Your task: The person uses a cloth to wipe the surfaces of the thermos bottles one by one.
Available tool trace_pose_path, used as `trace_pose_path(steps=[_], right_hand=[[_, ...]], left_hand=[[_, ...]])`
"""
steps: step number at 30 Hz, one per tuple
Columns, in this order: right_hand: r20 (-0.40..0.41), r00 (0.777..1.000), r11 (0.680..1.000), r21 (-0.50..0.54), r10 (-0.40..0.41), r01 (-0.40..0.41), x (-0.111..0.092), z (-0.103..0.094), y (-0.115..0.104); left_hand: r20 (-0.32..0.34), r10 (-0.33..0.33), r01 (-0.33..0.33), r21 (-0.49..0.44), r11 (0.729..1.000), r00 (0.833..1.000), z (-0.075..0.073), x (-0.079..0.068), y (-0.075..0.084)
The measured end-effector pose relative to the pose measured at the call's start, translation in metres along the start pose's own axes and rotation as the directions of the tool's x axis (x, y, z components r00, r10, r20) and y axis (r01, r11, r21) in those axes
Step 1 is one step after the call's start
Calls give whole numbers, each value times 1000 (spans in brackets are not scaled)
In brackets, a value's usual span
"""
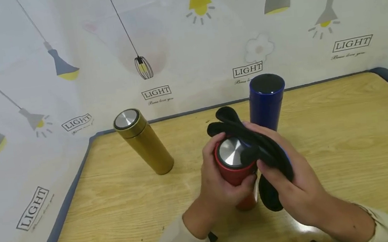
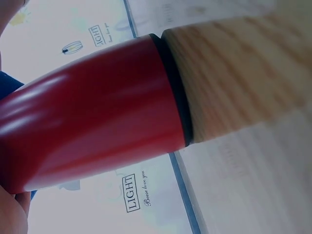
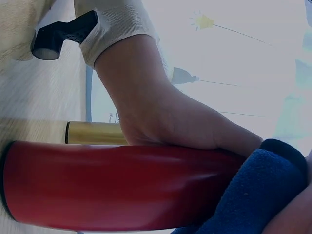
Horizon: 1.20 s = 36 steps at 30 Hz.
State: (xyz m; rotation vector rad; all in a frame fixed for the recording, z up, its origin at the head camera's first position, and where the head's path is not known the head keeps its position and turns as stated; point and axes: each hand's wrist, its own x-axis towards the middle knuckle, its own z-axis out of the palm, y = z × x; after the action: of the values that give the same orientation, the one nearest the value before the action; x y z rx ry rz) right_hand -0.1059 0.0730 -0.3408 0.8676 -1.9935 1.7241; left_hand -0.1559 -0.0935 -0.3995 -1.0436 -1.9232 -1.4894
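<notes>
My left hand (image 1: 219,186) grips a red thermos (image 1: 237,176) around its upper part, just under the silver-topped lid. In my right hand (image 1: 301,192) is a folded soft cloth-like piece (image 1: 277,155), black with rounded ends in the head view. The right wrist view shows a fuzzy blue side of this cloth (image 3: 268,190) lying against the upper part of the thermos (image 3: 107,187). Part of the lid is covered by the cloth. The left wrist view shows the lower body of the thermos (image 2: 97,112) and its black base ring by the wooden surface.
A gold thermos (image 1: 151,152) with a silver lid top stands to the left on the wooden table (image 1: 110,210). Behind the right hand stands a blue thermos (image 1: 267,106), dark on top. A white sheet (image 1: 184,34) printed with lamps hangs behind the table's back edge.
</notes>
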Motion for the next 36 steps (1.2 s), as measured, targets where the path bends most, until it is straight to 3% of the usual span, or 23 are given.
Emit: trace_pose_path(steps=[4, 10, 17, 36], right_hand=[[-7, 1000, 1000, 21, -19, 19, -1, 1, 1], [-31, 992, 992, 28, -123, 124, 1, 2, 3], [-49, 982, 982, 35, -184, 186, 2, 3, 4], [-36, 989, 980, 135, -142, 146, 3, 1, 4]], left_hand=[[-4, 17, -17, -2, 1000, 1000, 0, -1, -1], [-22, 64, -64, -4, 998, 998, 1, 1, -3], [-26, 71, -71, -6, 997, 997, 2, 2, -3], [-14, 34, -34, -22, 999, 999, 1, 2, -3]])
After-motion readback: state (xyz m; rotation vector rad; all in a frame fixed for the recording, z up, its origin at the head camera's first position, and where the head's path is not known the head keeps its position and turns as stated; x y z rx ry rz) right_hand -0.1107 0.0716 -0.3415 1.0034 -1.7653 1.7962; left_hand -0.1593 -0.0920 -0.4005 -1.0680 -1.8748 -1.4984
